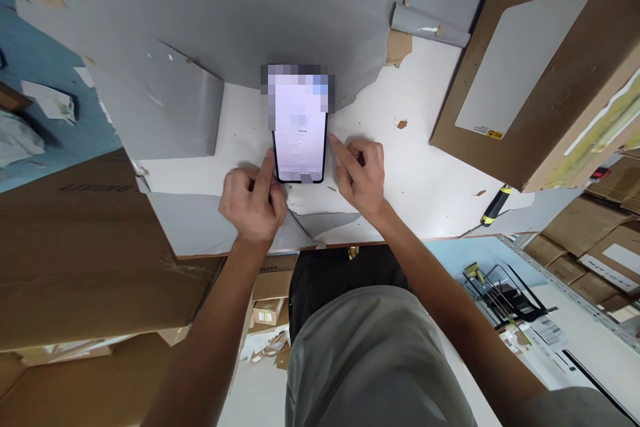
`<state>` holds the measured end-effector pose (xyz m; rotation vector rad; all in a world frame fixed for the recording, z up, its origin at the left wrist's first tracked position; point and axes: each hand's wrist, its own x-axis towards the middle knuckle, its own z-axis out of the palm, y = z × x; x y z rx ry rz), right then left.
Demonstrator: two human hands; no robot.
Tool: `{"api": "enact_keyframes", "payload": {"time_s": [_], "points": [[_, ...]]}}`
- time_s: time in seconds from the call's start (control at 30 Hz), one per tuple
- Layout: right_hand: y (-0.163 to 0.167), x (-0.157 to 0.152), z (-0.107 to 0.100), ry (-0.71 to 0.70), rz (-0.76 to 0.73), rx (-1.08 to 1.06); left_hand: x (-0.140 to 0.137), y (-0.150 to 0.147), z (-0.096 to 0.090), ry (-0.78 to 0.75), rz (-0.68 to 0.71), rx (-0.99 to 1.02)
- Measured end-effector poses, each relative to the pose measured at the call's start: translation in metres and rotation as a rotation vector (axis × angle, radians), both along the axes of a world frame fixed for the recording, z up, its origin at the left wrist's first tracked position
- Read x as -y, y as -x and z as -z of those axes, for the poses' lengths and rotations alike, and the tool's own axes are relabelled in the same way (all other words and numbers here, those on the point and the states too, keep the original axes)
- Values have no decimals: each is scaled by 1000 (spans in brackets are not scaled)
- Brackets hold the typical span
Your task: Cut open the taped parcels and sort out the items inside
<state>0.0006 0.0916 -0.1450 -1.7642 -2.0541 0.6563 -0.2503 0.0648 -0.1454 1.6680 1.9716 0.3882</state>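
A smartphone (300, 140) with a lit, pale screen lies flat on the worn table, its top part blurred out. At its lower left side is my left hand (254, 203), the index finger stretched along the edge and the other fingers curled. My right hand (364, 177) rests to the right of the phone, index finger pointing at its side edge, thumb apart and the rest bent. Neither hand is wrapped around the phone. Whether the fingertips touch its edges, I cannot tell.
Torn grey covering (185, 107) exposes a white tabletop (415, 167). A large cardboard box (530, 53) with a white label stands at the right. A black and yellow handled tool (497, 205) lies near the front edge. Another big carton (90, 247) is at the left, below table level.
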Motion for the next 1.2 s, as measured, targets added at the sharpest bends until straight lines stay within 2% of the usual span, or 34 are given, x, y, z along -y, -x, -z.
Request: {"api": "enact_keyframes", "payload": {"time_s": [0.23,0.43,0.6,1.2], "points": [[0,1,4,-18,-12,-13,-5,-5,-5,28,-13,-34],[0,1,7,32,-25,-10,-7,-6,-5,56,-10,4],[1,0,6,30,-19,-11,-6,-5,-4,-2,10,-42],[3,-3,7,44,-22,10,-10,-8,-5,-5,2,-80]]}}
